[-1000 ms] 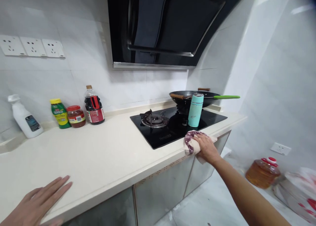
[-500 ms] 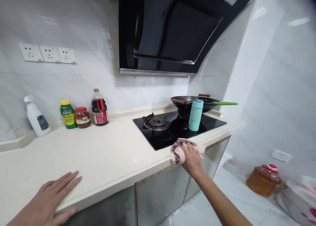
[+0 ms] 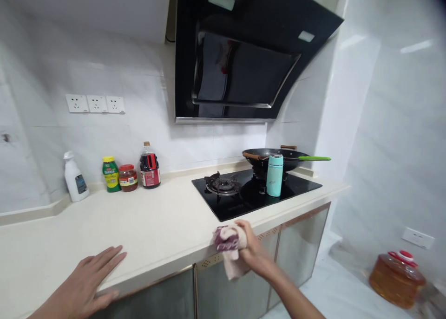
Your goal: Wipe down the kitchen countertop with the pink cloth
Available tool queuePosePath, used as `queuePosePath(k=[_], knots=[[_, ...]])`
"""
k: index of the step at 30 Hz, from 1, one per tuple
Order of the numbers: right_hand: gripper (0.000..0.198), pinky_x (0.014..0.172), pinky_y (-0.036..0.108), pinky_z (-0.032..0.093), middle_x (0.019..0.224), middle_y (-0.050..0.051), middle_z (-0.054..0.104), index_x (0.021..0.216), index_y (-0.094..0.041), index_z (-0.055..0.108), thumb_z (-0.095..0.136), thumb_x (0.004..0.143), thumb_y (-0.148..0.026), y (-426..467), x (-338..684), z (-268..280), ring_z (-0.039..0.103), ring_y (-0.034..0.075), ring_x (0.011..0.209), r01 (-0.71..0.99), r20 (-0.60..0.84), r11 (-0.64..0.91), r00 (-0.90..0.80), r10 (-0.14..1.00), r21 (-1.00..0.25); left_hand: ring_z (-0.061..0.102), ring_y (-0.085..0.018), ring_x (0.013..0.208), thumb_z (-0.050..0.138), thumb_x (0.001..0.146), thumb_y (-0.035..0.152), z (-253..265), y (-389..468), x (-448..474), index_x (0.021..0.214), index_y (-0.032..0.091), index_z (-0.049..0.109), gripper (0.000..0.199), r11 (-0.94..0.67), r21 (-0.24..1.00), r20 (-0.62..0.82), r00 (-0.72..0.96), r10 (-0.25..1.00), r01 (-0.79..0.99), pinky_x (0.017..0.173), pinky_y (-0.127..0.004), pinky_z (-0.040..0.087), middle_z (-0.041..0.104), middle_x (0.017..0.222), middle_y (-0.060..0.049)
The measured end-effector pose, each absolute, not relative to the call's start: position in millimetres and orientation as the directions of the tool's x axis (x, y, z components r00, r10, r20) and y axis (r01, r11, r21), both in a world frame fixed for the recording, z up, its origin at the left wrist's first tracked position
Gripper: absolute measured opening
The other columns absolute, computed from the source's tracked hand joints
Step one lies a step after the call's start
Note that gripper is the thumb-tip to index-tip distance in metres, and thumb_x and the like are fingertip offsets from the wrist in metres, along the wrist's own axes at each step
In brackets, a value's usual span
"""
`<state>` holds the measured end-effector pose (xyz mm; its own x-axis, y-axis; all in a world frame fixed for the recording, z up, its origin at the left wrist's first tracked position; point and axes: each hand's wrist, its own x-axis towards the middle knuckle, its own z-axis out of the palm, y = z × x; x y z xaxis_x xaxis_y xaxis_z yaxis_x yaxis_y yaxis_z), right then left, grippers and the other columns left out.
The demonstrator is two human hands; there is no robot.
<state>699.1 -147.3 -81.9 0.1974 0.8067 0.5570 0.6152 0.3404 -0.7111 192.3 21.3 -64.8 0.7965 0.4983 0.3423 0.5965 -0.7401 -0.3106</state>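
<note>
My right hand [image 3: 251, 247] is closed around a bunched cloth [image 3: 228, 241], white and purple, at the front edge of the counter. Part of the cloth hangs down over the edge in front of the cabinet doors. My left hand [image 3: 85, 282] rests flat on the cream countertop [image 3: 149, 231] at its front edge, fingers stretched out, thumb over the edge. Just behind the cloth lies the black gas stove [image 3: 232, 210]. On the stove stand a mint-green flask [image 3: 275, 177] and a black wok [image 3: 296, 162] with a green-handled utensil in it.
Along the wall stand a white spray bottle [image 3: 75, 179], a green bottle with yellow cap [image 3: 111, 175], a red-lidded jar [image 3: 128, 179] and a dark sauce bottle [image 3: 150, 168]. A black range hood [image 3: 240, 73] slants overhead. On the floor at right sits an oil jug [image 3: 397, 279].
My right hand has moved left along the counter's front edge with the cloth, which now hangs partly below it. My left hand stays flat on the counter. The view has shifted.
</note>
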Motion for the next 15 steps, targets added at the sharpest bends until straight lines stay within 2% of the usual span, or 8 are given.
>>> queuePosePath(k=[3, 7, 11, 13, 15], knots=[[0.065, 0.092, 0.041, 0.051, 0.118, 0.010, 0.059, 0.127, -0.021, 0.035, 0.062, 0.071, -0.038, -147.0, 734.5, -61.1, 0.061, 0.028, 0.105, 0.583, 0.504, 0.227, 0.371, 0.780, -0.780, 0.052, -0.028, 0.137, 0.057, 0.090, 0.062, -63.3, 17.6, 193.6, 0.155, 0.041, 0.030, 0.074, -0.758, -0.280, 0.354, 0.797, 0.489, 0.590, 0.104, -0.035, 0.046, 0.045, 0.157, 0.000], [0.064, 0.095, 0.043, 0.049, 0.121, 0.010, 0.061, 0.129, -0.023, 0.041, 0.060, 0.074, -0.052, -130.5, 797.1, -47.2, 0.061, 0.030, 0.108, 0.673, 0.499, 0.092, 0.443, 0.745, -0.734, 0.054, -0.028, 0.135, 0.059, 0.088, 0.061, -61.3, 12.7, 195.8, 0.155, 0.041, 0.032, 0.075, -0.777, -0.246, 0.391, 0.793, 0.468, 0.580, 0.105, -0.034, 0.046, 0.048, 0.155, -0.001], [0.069, 0.106, 0.048, 0.041, 0.137, 0.015, 0.052, 0.145, -0.021, 0.038, 0.049, 0.086, -0.056, -109.6, 858.3, -45.6, 0.050, 0.034, 0.126, 0.795, 0.541, -0.155, 0.526, 0.656, -0.586, 0.053, -0.028, 0.135, 0.058, 0.088, 0.063, -60.9, 9.5, 197.1, 0.157, 0.041, 0.026, 0.079, -0.777, -0.281, 0.396, 0.805, 0.441, 0.563, 0.105, -0.035, 0.044, 0.046, 0.157, -0.001], [0.072, 0.101, 0.050, 0.044, 0.133, 0.018, 0.052, 0.154, -0.021, 0.031, 0.044, 0.092, -0.056, -100.6, 879.9, -46.7, 0.052, 0.036, 0.123, 0.818, 0.513, -0.305, 0.552, 0.658, -0.489, 0.054, -0.028, 0.135, 0.058, 0.089, 0.062, -60.5, 7.6, 197.6, 0.158, 0.039, 0.025, 0.080, -0.775, -0.305, 0.403, 0.812, 0.421, 0.553, 0.105, -0.036, 0.043, 0.046, 0.157, -0.002], [0.068, 0.093, 0.050, 0.048, 0.125, 0.018, 0.053, 0.156, -0.022, 0.029, 0.040, 0.096, -0.053, -92.4, 893.3, -48.5, 0.059, 0.036, 0.111, 0.813, 0.460, -0.442, 0.580, 0.672, -0.380, 0.055, -0.029, 0.133, 0.058, 0.090, 0.061, -59.2, 5.0, 198.6, 0.159, 0.038, 0.025, 0.080, -0.770, -0.324, 0.421, 0.813, 0.403, 0.549, 0.104, -0.036, 0.043, 0.046, 0.157, -0.003]])
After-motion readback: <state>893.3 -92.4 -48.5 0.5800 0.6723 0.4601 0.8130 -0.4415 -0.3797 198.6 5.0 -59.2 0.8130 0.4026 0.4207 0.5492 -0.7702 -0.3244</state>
